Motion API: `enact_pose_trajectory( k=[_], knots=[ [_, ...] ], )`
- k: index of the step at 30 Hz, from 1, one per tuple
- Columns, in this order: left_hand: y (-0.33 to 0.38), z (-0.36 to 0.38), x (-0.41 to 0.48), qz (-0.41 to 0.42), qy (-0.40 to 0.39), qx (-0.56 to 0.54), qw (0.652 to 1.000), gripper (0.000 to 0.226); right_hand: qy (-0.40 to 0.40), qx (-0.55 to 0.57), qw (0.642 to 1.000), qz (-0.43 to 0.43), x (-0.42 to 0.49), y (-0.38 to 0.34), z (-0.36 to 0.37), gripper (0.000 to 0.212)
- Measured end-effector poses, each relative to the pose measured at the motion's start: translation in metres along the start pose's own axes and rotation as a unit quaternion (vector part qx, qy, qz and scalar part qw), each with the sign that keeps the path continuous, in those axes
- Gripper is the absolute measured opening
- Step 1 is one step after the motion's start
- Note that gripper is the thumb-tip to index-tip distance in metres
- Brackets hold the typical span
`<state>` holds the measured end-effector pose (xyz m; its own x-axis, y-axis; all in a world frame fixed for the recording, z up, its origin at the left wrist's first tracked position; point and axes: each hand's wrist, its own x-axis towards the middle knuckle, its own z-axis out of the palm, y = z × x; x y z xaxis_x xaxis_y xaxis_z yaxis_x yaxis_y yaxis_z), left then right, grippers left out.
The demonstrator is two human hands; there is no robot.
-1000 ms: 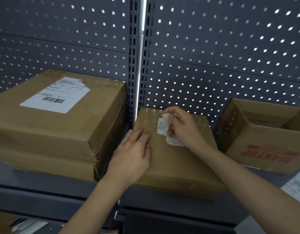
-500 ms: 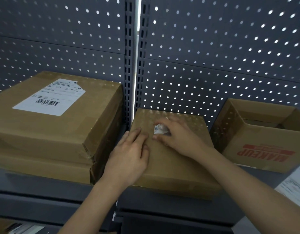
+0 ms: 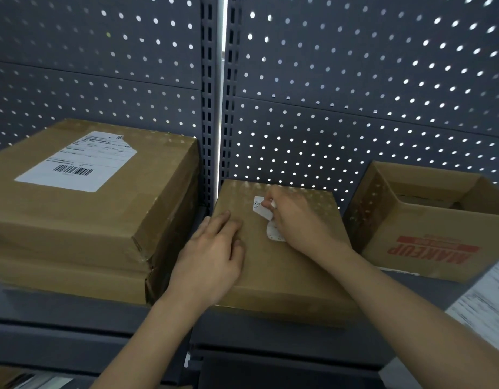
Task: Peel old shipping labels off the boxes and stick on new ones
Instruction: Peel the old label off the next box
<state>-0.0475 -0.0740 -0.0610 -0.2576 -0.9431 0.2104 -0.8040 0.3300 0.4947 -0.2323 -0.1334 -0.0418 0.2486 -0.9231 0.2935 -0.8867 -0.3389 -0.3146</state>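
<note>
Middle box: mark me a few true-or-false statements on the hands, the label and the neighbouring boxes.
1. The left hand lies flat on the middle box. True.
2. The right hand pinches the small label on that box. True.
3. The larger carton to the left bears no label. False: the big box has a barcode label on top.
4. The carton on the right is closed. False: the right box stands open at the top.

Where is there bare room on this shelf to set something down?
Best: the shelf in front of the MAKEUP box, between the middle box and the paper sheet. Also the big left box top, nearer than its label. Crowded: middle box top, with left hand pressing and right hand pinching the old label.
</note>
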Motion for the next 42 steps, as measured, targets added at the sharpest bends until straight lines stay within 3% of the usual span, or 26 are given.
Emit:
enact_pose_trajectory(
  k=[6,12,18,23,26,29,34,39,42],
  knots=[
    [0.000,0.001,0.001,-0.005,-0.007,0.000,1.000,0.042,0.001,0.071,0.996,0.049,0.000,0.004,-0.004,0.023],
    [-0.001,0.001,0.001,-0.005,-0.010,-0.001,1.000,0.043,0.042,0.193,0.972,0.130,0.001,0.008,-0.005,0.018],
    [0.000,0.001,0.002,-0.011,-0.007,-0.005,1.000,0.042,0.088,0.385,0.896,0.202,0.006,0.012,-0.006,0.017],
    [0.000,0.001,0.001,-0.013,-0.014,-0.007,1.000,0.042,0.106,0.467,0.846,0.236,0.007,0.014,-0.006,0.021],
    [0.001,-0.001,0.003,-0.016,-0.027,-0.005,0.999,0.043,0.074,0.437,0.865,0.235,0.009,0.017,-0.010,0.029],
    [0.004,-0.004,0.007,-0.024,-0.050,0.012,0.998,0.043,0.029,0.456,0.862,0.221,0.011,0.019,-0.018,0.031],
    [0.016,-0.007,0.018,-0.045,-0.061,0.049,0.996,0.037,0.045,0.421,0.888,0.181,0.007,0.015,-0.023,0.036],
    [0.025,0.006,0.026,-0.064,-0.059,0.086,0.992,0.041,0.039,0.412,0.896,0.163,0.009,0.030,-0.018,0.017],
    [0.025,0.011,0.027,-0.052,-0.061,0.104,0.991,0.046,0.041,0.282,0.947,0.148,0.010,0.031,-0.014,0.025]
  ],
)
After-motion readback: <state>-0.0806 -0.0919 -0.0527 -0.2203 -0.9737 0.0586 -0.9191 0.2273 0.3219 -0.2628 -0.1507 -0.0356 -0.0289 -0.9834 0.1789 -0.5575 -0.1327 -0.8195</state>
